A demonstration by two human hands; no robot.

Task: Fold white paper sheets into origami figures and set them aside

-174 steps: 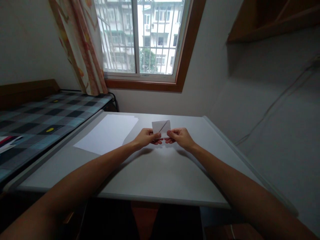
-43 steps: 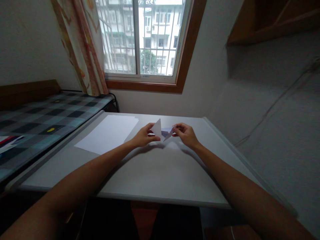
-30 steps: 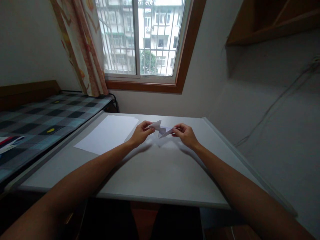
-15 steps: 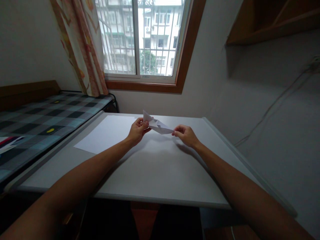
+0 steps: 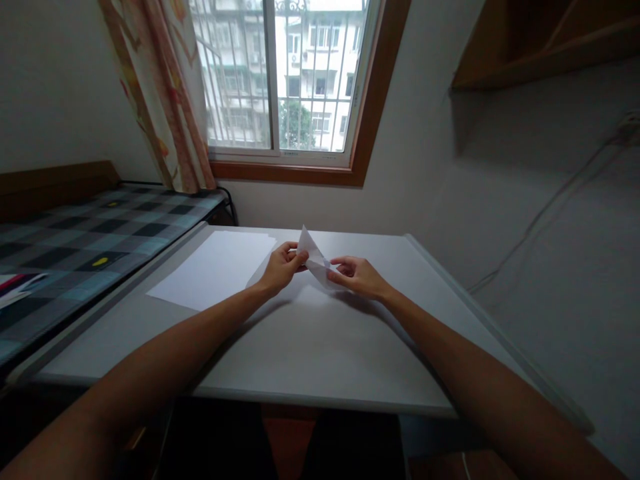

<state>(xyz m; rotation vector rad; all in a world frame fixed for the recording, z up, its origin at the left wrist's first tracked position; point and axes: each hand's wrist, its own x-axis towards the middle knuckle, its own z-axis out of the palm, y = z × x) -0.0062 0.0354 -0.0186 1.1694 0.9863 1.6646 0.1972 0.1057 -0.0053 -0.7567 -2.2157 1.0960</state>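
A folded sheet of white paper [image 5: 313, 256] with a pointed upper corner is held over the far half of the white table. My left hand [image 5: 284, 267] pinches its left side between thumb and fingers. On the right, my right hand [image 5: 357, 275] grips the paper's other side with the thumb in front and the fingers curled at its edge. Part of the folded paper is hidden behind the right fingers. Left of my left hand, flat white sheets [image 5: 215, 267] lie on the table.
The white table [image 5: 320, 360] has raised side rims. To the left is a bed with a checked cover [image 5: 150, 210]. A window [image 5: 280, 80] with a patterned curtain [image 5: 165, 93] is ahead. A wooden shelf [image 5: 550, 60] hangs on the right wall, near a cable [image 5: 540, 217].
My right hand has moved left along the paper, closer to my left hand. The folded paper has turned more upright and shifted slightly right, and its right tip no longer sticks out sideways.
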